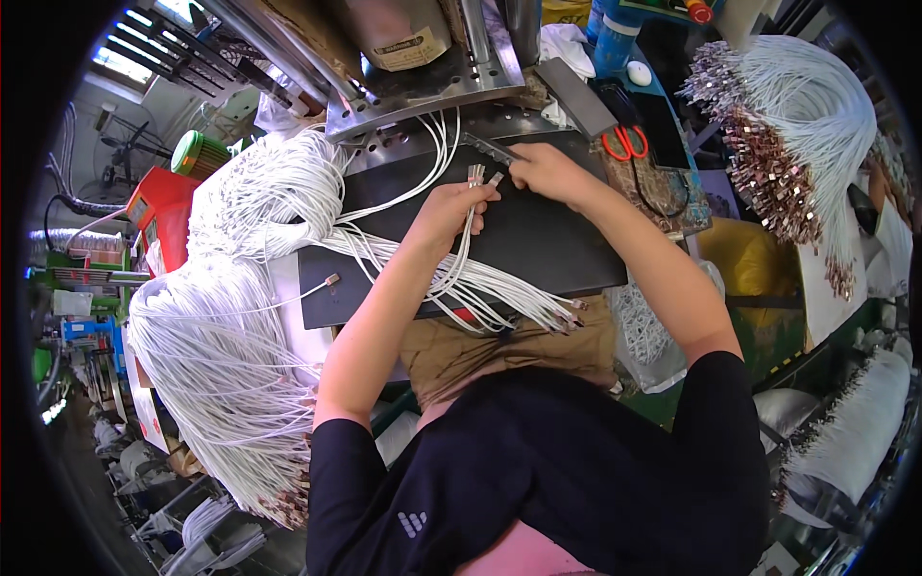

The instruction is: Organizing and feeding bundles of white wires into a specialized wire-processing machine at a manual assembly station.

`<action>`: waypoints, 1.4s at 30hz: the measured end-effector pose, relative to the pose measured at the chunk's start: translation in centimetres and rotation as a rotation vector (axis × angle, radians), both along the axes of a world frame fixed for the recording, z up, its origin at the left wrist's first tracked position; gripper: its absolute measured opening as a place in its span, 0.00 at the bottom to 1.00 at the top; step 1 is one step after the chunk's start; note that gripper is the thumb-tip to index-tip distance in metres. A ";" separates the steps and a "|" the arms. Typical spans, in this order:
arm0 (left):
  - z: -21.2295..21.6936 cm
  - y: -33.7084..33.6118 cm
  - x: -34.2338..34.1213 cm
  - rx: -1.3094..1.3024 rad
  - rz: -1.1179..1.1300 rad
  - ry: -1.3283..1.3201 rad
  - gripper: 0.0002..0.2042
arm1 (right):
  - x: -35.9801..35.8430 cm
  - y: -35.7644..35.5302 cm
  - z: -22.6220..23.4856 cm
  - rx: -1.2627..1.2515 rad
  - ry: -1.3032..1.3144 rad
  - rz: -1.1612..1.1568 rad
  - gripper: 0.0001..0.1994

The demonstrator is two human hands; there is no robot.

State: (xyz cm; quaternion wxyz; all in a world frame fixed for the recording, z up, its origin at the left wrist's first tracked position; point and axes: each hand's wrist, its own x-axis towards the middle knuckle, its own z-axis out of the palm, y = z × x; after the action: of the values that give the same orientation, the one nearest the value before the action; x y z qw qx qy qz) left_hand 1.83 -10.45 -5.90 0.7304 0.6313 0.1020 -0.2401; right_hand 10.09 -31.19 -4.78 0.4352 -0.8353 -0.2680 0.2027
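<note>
My left hand is closed round a few white cables, whose small metal connector ends stick up past the fingers. Just right of them, my right hand pinches the near end of a narrow dark metal bar with notches along it. The bar's far end reaches toward the press. Under both hands lies a black work board. More white cables run across it from the left and end in connectors near my lap. One loose connector rests on the board's left part.
A steel press plate stands ahead. A big heap of white cables fills the left side, beside a red machine housing. Red-handled scissors and a grey block lie at the right. A cable bundle hangs far right.
</note>
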 end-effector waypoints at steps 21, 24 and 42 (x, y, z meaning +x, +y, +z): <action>1.3 -0.2 0.8 -0.018 0.014 0.065 0.13 | -1.2 -1.3 -0.7 0.250 0.205 -0.242 0.17; 2.1 -0.4 1.2 0.000 -0.073 0.163 0.13 | -0.9 -1.4 -2.0 0.241 0.148 -0.153 0.17; 1.7 -0.2 1.1 0.280 -0.079 0.041 0.12 | -1.8 -2.3 0.5 0.139 0.138 -0.054 0.19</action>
State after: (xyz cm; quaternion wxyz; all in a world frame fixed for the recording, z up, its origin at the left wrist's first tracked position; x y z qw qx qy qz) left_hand 2.98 -10.69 -4.17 0.6231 0.7254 0.1242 -0.2649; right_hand 8.29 -33.49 -4.32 0.5146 -0.7943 -0.2280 0.2287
